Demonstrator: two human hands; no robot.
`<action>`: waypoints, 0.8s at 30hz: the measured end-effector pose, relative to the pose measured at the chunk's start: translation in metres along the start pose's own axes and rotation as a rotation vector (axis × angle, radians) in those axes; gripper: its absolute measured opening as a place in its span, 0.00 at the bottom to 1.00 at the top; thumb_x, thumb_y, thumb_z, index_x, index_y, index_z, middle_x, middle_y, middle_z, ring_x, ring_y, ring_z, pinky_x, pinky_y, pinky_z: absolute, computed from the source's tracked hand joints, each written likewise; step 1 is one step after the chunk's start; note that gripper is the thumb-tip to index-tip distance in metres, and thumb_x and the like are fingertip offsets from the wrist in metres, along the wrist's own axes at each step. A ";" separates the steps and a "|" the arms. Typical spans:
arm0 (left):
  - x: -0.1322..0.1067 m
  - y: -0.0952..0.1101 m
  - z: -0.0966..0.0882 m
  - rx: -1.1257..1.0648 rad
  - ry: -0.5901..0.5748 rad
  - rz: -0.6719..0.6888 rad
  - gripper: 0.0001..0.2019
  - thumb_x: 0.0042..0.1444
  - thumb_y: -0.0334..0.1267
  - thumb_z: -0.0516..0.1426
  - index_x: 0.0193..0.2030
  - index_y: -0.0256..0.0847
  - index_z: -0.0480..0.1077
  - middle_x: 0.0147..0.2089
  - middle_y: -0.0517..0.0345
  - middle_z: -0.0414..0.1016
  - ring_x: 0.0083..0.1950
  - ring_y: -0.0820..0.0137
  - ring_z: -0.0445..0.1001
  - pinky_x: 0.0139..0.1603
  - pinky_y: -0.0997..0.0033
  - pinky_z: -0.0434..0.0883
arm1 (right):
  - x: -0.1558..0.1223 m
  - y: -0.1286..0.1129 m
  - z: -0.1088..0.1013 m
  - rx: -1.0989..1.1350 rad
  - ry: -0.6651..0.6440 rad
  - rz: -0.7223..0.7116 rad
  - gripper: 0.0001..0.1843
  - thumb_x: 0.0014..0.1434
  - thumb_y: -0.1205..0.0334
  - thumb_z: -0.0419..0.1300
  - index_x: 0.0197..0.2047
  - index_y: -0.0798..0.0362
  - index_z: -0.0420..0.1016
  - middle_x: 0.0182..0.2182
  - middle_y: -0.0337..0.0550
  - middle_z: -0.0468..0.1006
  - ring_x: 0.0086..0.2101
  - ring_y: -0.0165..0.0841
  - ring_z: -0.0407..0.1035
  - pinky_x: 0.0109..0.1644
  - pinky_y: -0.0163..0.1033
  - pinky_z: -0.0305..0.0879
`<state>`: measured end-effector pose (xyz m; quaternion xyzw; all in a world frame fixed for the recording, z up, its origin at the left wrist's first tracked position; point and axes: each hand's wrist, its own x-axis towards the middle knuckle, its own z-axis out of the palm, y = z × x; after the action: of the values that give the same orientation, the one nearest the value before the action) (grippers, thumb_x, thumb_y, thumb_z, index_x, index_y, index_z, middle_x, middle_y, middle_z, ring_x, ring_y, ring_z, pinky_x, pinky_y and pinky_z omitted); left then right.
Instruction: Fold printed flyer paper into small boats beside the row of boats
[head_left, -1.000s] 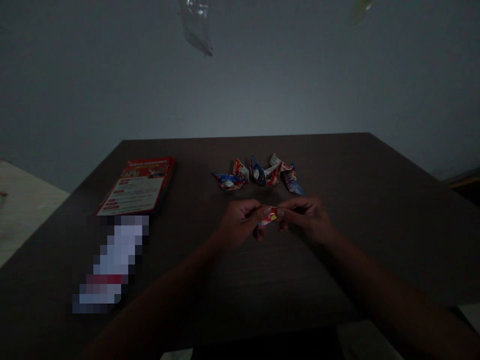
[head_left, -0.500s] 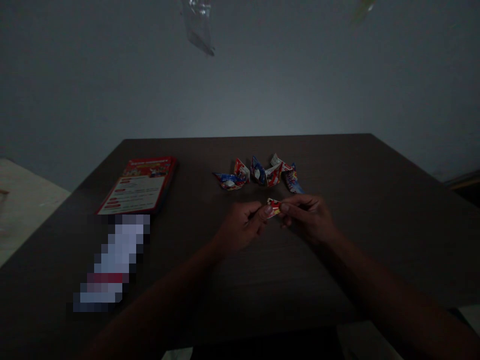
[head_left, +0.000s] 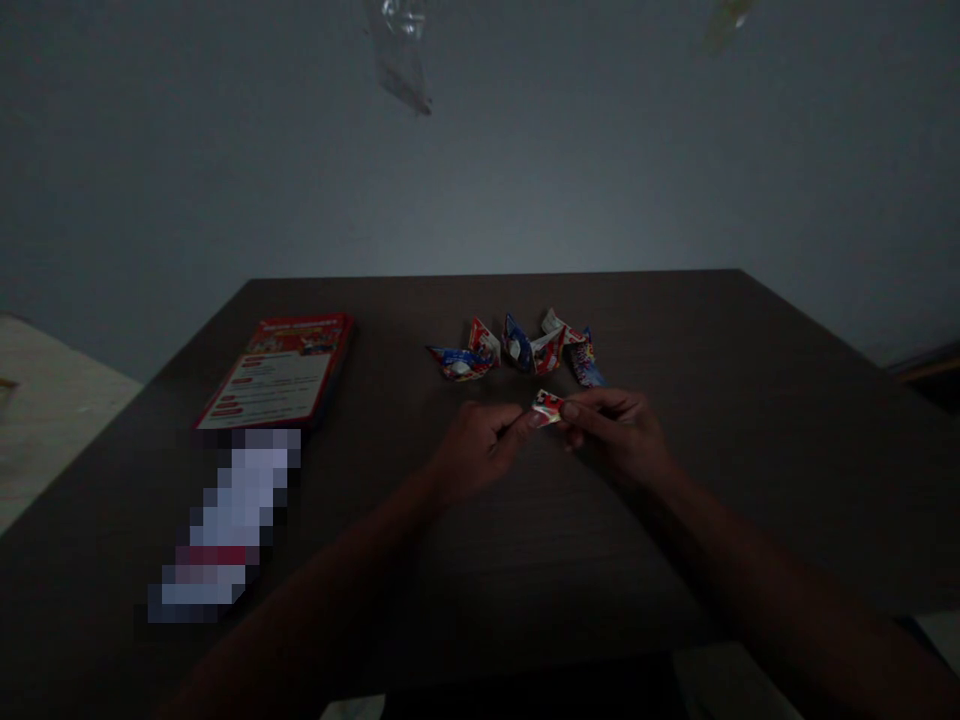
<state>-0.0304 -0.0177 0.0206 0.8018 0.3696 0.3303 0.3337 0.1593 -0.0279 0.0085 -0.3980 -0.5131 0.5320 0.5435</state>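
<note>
Both hands meet over the middle of a dark wooden table (head_left: pixel 750 420). My left hand (head_left: pixel 480 450) and my right hand (head_left: pixel 619 435) each pinch an end of a small folded red and white paper piece (head_left: pixel 547 408), held just above the tabletop. Right behind it lies a cluster of several folded paper pieces (head_left: pixel 521 350) in red, blue and white. The scene is dim and fine detail of the folds is lost.
A red printed booklet (head_left: pixel 281 370) lies flat at the table's left. A blurred-out white and red object (head_left: pixel 225 525) rests nearer the front left edge. A plain wall stands behind the table, with clear plastic (head_left: pixel 401 55) hanging at the top.
Both hands have carried the small paper piece away from me toward the cluster, and it has turned slightly between the fingers.
</note>
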 end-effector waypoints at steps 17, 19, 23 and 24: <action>0.004 0.000 0.002 0.156 0.088 0.055 0.19 0.62 0.41 0.47 0.21 0.38 0.58 0.19 0.67 0.53 0.21 0.78 0.55 0.25 0.75 0.51 | 0.000 0.001 0.001 -0.112 -0.023 -0.014 0.09 0.49 0.58 0.68 0.29 0.55 0.80 0.22 0.41 0.78 0.18 0.26 0.68 0.22 0.32 0.66; 0.004 -0.001 0.002 0.121 0.080 0.019 0.19 0.63 0.43 0.47 0.22 0.38 0.59 0.19 0.67 0.54 0.21 0.78 0.56 0.24 0.75 0.52 | -0.001 0.001 0.001 -0.112 -0.035 -0.008 0.08 0.48 0.58 0.68 0.29 0.55 0.80 0.21 0.41 0.78 0.18 0.26 0.68 0.22 0.32 0.67; 0.003 -0.002 0.003 0.076 0.091 0.007 0.19 0.63 0.44 0.46 0.24 0.37 0.62 0.21 0.66 0.58 0.23 0.78 0.59 0.25 0.76 0.54 | -0.001 0.002 0.003 -0.097 -0.078 0.009 0.08 0.48 0.58 0.68 0.29 0.55 0.80 0.19 0.39 0.77 0.17 0.27 0.68 0.22 0.32 0.67; 0.003 -0.001 0.004 0.093 0.105 0.023 0.18 0.63 0.43 0.46 0.24 0.37 0.62 0.20 0.66 0.57 0.22 0.78 0.59 0.25 0.76 0.53 | -0.001 0.002 0.004 -0.106 -0.079 0.009 0.08 0.48 0.58 0.68 0.28 0.55 0.80 0.19 0.40 0.77 0.17 0.27 0.68 0.22 0.32 0.67</action>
<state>-0.0263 -0.0153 0.0186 0.8023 0.3921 0.3582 0.2726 0.1556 -0.0292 0.0071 -0.4073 -0.5599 0.5217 0.4985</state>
